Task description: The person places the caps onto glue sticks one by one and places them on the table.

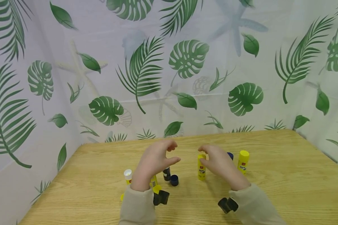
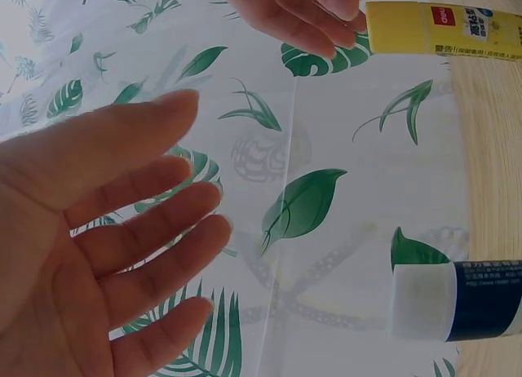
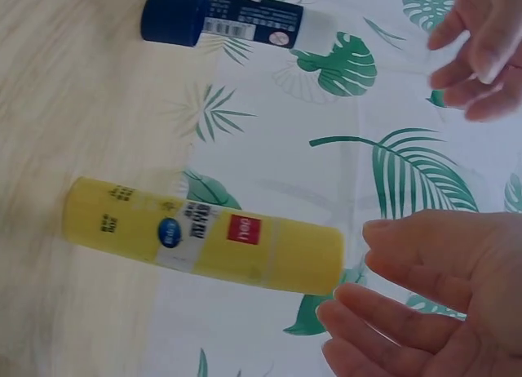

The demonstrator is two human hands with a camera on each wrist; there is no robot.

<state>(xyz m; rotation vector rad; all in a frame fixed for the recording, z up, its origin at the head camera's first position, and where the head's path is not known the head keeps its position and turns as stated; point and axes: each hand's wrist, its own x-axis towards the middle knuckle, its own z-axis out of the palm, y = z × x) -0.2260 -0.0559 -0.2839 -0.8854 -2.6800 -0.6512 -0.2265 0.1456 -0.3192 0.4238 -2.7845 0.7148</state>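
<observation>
My left hand (image 1: 157, 157) is raised over the table with fingers loosely bent and nothing between them. Close by it stands a dark blue glue stick (image 1: 166, 174), uncapped, its white top (image 2: 424, 302) bare in the left wrist view. A dark blue cap (image 1: 174, 180) rests on the table beside this stick. My right hand (image 1: 218, 161) hovers around the top of an upright, capped yellow glue stick (image 1: 202, 173). In the right wrist view its curved fingertips (image 3: 379, 234) are just beyond the cap end of that stick (image 3: 204, 234), not gripping it.
Another capped yellow glue stick (image 1: 243, 162) stands at the right, with a dark blue one (image 1: 230, 155) partly hidden behind my right hand. Near my left wrist are a white-topped stick (image 1: 128, 175), another yellow stick (image 1: 154, 181) and a yellow cap (image 1: 157, 188). Leaf-patterned cloth (image 1: 157, 103) surrounds the table.
</observation>
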